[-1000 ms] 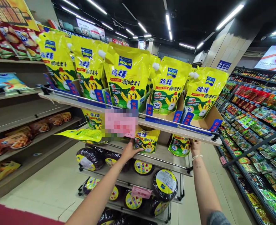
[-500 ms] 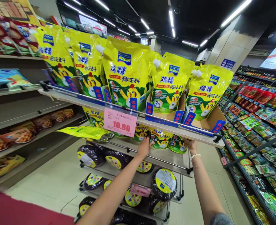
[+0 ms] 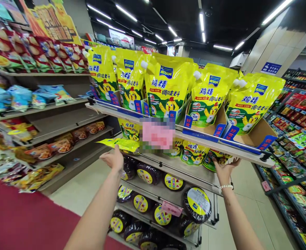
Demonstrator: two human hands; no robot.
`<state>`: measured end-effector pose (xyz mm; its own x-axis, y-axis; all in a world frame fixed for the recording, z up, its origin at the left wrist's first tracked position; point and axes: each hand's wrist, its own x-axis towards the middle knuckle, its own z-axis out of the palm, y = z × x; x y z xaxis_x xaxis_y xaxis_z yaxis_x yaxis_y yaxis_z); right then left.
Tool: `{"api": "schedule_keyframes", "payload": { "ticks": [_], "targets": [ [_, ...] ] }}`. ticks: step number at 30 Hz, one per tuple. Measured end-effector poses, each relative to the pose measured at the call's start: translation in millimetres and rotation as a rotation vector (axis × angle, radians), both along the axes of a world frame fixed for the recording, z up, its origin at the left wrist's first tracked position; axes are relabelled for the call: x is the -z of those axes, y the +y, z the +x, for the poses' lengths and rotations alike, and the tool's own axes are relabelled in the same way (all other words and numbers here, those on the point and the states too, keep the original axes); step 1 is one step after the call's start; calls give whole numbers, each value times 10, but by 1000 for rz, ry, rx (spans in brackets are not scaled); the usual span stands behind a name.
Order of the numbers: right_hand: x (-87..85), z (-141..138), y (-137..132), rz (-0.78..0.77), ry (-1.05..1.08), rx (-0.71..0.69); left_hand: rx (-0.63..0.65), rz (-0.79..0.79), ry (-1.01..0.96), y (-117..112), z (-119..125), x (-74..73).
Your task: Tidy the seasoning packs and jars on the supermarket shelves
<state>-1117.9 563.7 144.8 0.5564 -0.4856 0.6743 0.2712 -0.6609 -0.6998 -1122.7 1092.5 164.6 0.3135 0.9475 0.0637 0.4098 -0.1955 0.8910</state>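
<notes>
My left hand (image 3: 113, 160) hangs in the air in front of the display rack, fingers loosely apart and holding nothing. It is just below a yellow pouch lying flat (image 3: 119, 143) on the second shelf. My right hand (image 3: 224, 169) reaches up under the top shelf (image 3: 220, 147), fingers spread against a small yellow-green pouch (image 3: 217, 155). A white bead bracelet (image 3: 226, 186) circles that wrist. More small pouches (image 3: 193, 154) stand along the second shelf. Large yellow spouted pouches (image 3: 166, 90) stand in cardboard trays on the top shelf.
A blurred pink price tag (image 3: 157, 133) hangs from the top shelf's rail. Dark round packs with yellow labels (image 3: 197, 205) fill the lower shelves. Wall shelving with snack bags (image 3: 51, 146) runs on the left, another packed aisle rack (image 3: 298, 146) on the right. A red floor mat (image 3: 17, 215) lies at the lower left.
My left hand drew back from the small pouches on the second shelf and now hangs free to the left. The view shifted left. My right hand stays under the top shelf.
</notes>
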Motion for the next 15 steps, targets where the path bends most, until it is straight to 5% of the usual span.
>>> {"api": "schedule_keyframes", "payload": {
  "ticks": [3,7,10,15],
  "targets": [
    [-46,-272,555,-21,-42,-4,231,-81,62,426,125,-46],
    [-138,-654,1247,-154,-130,-131,478,-11,-16,369,124,-51],
    [-222,-954,1690,-265,-104,-311,530,54,-139,-32,-99,-15],
    [-348,-1366,2316,-529,32,-559,597,86,-402,-1086,-831,122]
  ]
}}
